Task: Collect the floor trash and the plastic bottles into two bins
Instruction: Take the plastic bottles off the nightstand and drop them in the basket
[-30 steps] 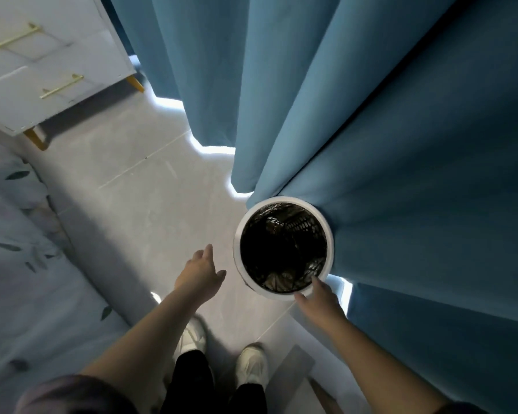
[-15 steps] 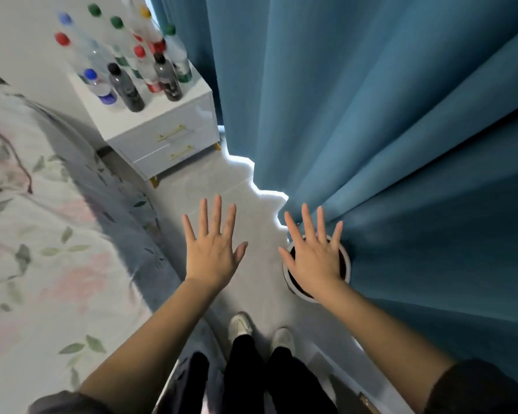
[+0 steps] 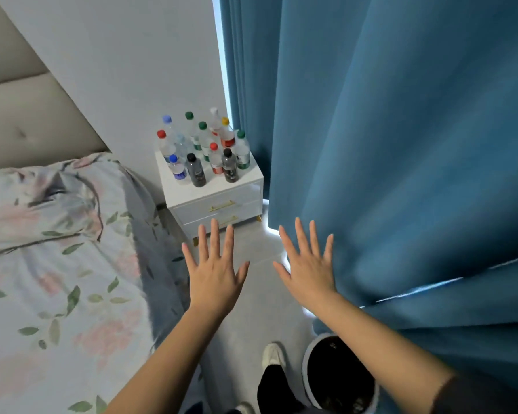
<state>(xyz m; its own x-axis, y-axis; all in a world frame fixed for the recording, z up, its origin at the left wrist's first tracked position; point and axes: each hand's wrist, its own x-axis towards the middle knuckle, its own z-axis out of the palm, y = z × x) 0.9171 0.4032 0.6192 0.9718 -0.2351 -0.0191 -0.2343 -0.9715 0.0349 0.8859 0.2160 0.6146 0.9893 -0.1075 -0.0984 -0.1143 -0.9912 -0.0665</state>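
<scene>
Your left hand [image 3: 214, 271] and right hand [image 3: 307, 270] are both stretched out in front of you, backs up, fingers straight and spread wide, holding nothing. They hover side by side above the pale floor [image 3: 260, 297], apart from each other. The right hand's outer fingers lie against the edge of the blue curtain [image 3: 401, 144]; you cannot tell whether they press it or only overlap it in view. Your right forearm crosses over the far side of the bin [image 3: 305, 369].

The plastic bottles [image 3: 204, 150] stand upright in a tight cluster on top of the white nightstand [image 3: 216, 201], ahead of your fingertips, between the bed [image 3: 57, 264] and the curtain. Their caps are blue, red, green, white, yellow and black; two dark bottles with black caps stand at the front. Several carry red, green or blue label bands, but the writing is too small to read.

The bin is round with a white rim and a dark liner, standing on the floor just right of your shoe [image 3: 273, 355] and tucked against the curtain. Its inside is dark and glossy; what lies in it cannot be made out
</scene>
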